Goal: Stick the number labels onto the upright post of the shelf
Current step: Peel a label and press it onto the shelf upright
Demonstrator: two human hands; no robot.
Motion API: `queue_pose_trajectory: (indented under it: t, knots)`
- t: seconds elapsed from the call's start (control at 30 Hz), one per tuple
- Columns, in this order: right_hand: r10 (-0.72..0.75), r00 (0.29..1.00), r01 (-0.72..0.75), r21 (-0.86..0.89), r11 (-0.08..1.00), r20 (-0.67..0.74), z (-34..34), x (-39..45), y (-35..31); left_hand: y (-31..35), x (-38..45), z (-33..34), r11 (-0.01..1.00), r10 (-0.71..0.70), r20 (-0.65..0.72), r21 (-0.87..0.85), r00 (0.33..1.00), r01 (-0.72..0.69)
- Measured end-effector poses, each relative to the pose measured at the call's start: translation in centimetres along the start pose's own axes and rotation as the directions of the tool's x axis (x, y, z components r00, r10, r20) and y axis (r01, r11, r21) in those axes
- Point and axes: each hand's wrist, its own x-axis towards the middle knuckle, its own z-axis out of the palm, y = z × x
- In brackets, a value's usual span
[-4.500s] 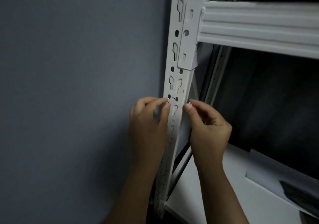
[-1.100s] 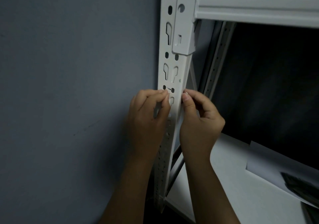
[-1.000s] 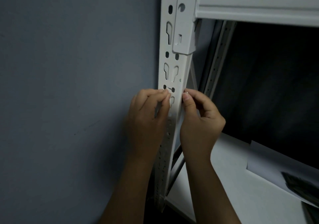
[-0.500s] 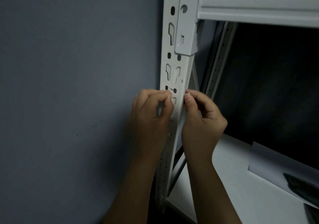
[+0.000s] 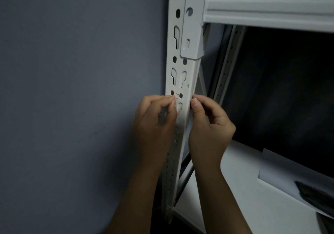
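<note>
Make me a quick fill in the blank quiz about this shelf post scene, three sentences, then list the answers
1. Both hands, the left hand and the right hand, work at the white upright post, which is punched with rows of ____.
2. The wall to the left of the post is painted ____.
3. Above the hands, a bracket joins the post to a horizontal ____.

Missing words: holes; grey; beam
</note>
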Motion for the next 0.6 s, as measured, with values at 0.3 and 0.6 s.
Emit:
queue_pose_trajectory:
  t: [0.3, 0.6]
  knots:
    - [0.017, 1.000, -0.017, 0.020, 1.000, 0.021, -0.22, 0.11, -0.24, -0.62, -0.74, 0.23, 0.968, 0.208, -0.022, 0.145, 0.978, -0.203]
    - [0.013, 1.000, -0.013, 0.013, 1.000, 0.013, -0.13, 0.07, -0.25, -0.18, -0.53, 0.31, 0.954, 0.221, -0.045, 0.217, 0.974, -0.207]
